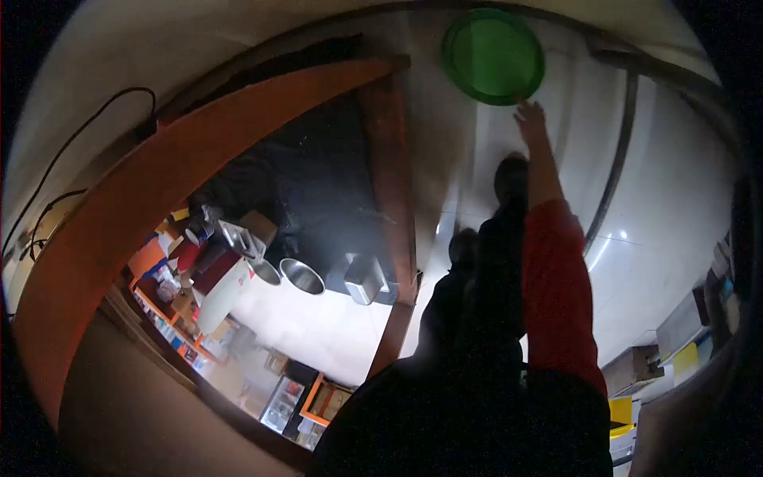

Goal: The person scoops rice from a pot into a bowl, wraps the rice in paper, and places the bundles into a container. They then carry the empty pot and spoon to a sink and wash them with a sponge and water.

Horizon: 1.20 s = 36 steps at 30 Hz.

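Observation:
A round green basin (493,57) with a darker rim lies on the pale floor at the top of the view. My right hand (532,126), at the end of a red sleeve, stretches toward it with the fingers apart. The fingertips are right at the basin's near rim, and nothing shows in the palm. Below the hand, my dark shoes and legs (489,270) stand on the floor. My left hand is out of view.
To the left, a brown wooden frame (214,119) surrounds a dark surface (318,175). Near it are a steel bowl (302,276) and a square metal container (363,278). Boxes (633,370) stand at the lower right; a black cable (71,135) hangs at the far left.

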Each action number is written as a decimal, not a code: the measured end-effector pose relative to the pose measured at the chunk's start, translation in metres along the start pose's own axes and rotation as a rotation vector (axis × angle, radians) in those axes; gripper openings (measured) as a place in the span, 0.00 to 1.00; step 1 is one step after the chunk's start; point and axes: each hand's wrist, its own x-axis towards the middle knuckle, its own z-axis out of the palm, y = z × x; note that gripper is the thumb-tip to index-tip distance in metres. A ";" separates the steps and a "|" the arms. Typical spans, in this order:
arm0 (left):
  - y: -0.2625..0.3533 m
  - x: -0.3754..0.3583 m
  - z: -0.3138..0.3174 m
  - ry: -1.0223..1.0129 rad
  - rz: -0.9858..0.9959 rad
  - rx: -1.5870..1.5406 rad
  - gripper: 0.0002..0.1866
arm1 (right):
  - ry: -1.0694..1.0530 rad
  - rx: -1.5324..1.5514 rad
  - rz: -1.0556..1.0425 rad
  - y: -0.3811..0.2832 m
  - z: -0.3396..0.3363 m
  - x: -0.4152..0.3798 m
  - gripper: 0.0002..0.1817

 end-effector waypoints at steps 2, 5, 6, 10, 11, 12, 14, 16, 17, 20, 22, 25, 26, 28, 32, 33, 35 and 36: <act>0.002 -0.002 -0.002 0.001 -0.019 0.016 0.21 | -0.003 -0.021 0.076 -0.011 0.002 0.004 0.25; -0.001 -0.010 -0.013 0.010 -0.046 0.012 0.21 | -0.001 -0.126 0.198 -0.049 0.032 -0.027 0.22; -0.003 -0.014 -0.022 0.017 -0.058 0.007 0.20 | -0.078 -0.187 0.191 -0.056 0.039 -0.039 0.21; -0.010 -0.026 -0.049 0.054 -0.067 -0.026 0.20 | -0.220 -0.556 0.096 -0.045 0.044 -0.023 0.12; -0.012 -0.028 -0.056 0.063 -0.058 -0.041 0.20 | -0.129 -0.817 0.180 -0.055 0.057 -0.028 0.11; -0.014 -0.030 -0.063 0.067 -0.051 -0.057 0.20 | -0.172 -0.648 0.202 -0.063 0.061 -0.047 0.11; -0.019 -0.033 -0.078 0.089 -0.031 -0.099 0.20 | -0.250 -0.311 0.235 -0.078 0.051 -0.108 0.11; -0.024 -0.035 -0.096 0.120 0.001 -0.146 0.19 | -0.573 -0.785 -0.473 -0.060 0.006 -0.143 0.11; -0.027 -0.036 -0.107 0.140 0.020 -0.170 0.19 | -0.451 -0.631 -0.218 -0.077 0.010 -0.177 0.13; -0.036 -0.034 -0.147 0.243 0.107 -0.264 0.19 | -0.288 0.100 0.362 -0.131 0.039 -0.296 0.17; -0.042 -0.029 -0.179 0.322 0.172 -0.329 0.19 | -0.287 0.182 0.251 -0.146 0.035 -0.360 0.19; -0.053 -0.017 -0.223 0.437 0.254 -0.480 0.18 | -0.271 0.247 0.186 -0.192 0.044 -0.456 0.20; -0.055 -0.012 -0.232 0.455 0.271 -0.537 0.18 | -0.263 0.213 0.152 -0.220 0.060 -0.497 0.21; -0.053 -0.006 -0.240 0.477 0.314 -0.673 0.18 | -0.268 0.210 0.111 -0.269 0.084 -0.564 0.25; -0.030 -0.014 -0.234 0.508 0.353 -0.919 0.18 | -0.388 0.133 -0.157 -0.359 0.140 -0.678 0.34; -0.021 -0.015 -0.243 0.516 0.348 -0.883 0.18 | -0.452 0.111 -0.241 -0.386 0.162 -0.707 0.35; -0.016 -0.020 -0.244 0.560 0.336 -0.789 0.18 | -0.551 0.010 -0.482 -0.407 0.195 -0.739 0.35; -0.009 -0.024 -0.250 0.565 0.319 -0.813 0.17 | -0.597 -0.035 -0.599 -0.414 0.217 -0.753 0.35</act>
